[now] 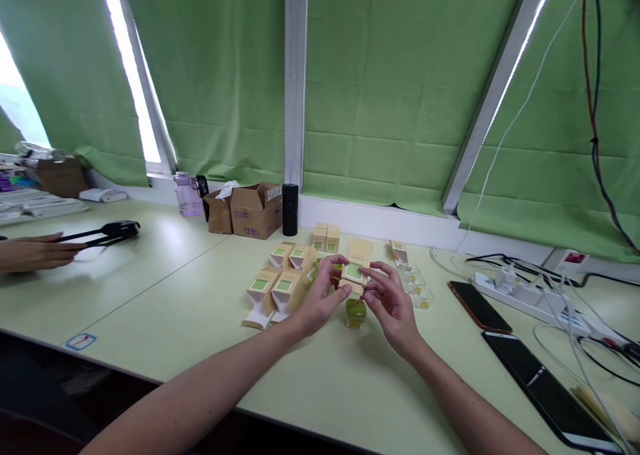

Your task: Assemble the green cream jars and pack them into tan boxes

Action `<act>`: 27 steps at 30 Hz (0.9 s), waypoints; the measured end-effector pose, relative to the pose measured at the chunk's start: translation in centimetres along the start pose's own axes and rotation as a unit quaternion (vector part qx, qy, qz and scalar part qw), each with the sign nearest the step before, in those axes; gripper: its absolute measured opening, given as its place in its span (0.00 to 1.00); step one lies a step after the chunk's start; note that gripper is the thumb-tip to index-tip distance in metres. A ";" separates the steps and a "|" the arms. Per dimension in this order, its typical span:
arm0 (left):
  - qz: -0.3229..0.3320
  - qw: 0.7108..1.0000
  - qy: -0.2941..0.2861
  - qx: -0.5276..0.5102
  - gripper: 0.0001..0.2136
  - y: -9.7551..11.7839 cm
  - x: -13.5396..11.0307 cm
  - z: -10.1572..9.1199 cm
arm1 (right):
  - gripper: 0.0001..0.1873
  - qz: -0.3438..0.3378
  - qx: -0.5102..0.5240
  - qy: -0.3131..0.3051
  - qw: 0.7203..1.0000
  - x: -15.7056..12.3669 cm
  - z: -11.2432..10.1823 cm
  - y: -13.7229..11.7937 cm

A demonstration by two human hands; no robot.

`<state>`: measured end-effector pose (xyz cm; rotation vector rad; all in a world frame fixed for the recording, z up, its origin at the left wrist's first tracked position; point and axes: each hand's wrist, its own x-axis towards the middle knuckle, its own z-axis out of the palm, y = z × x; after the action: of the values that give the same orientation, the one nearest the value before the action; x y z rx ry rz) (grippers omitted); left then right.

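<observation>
In the head view, a small kraft cardboard box (360, 249) with a green label is held up between my two hands. My left hand (320, 298) pinches its left side with thumb and fingers. On the other side, the fingers of my right hand (395, 308) close on its right and lower edges. Just below the box, a small clear jar with a green lid (356, 310) stands on the table. Several kraft boxes (264, 280) with open end flaps lie left of my left hand. More green-lidded jars (316, 268) are partly hidden behind it.
Two closed small boxes (327, 237) stand behind. Clear jars (421, 293) and an opened box (399, 251) lie right. Farther right are two phones (480, 306), a power strip (530, 298) and cables. Cartons (256, 211) and a black bottle (290, 209) stand back; left, another person's hand (40, 251) holds a black object.
</observation>
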<state>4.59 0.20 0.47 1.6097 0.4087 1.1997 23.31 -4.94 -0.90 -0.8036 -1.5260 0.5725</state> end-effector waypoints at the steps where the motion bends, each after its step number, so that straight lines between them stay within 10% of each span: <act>1: 0.000 1.000 0.001 0.001 0.26 0.0 0.0 0.0 | 0.20 0.000 -0.002 -0.001 1.000 0.0 0.0 0.0; 27: 0.041 0.991 0.023 0.123 0.22 0.1 -0.3 0.0 | 0.19 -0.002 -0.025 0.031 0.999 0.1 0.1 0.3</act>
<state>4.44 -0.04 0.41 1.8267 0.5417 1.2882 23.25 -4.65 -1.07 -0.8492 -1.4885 0.5047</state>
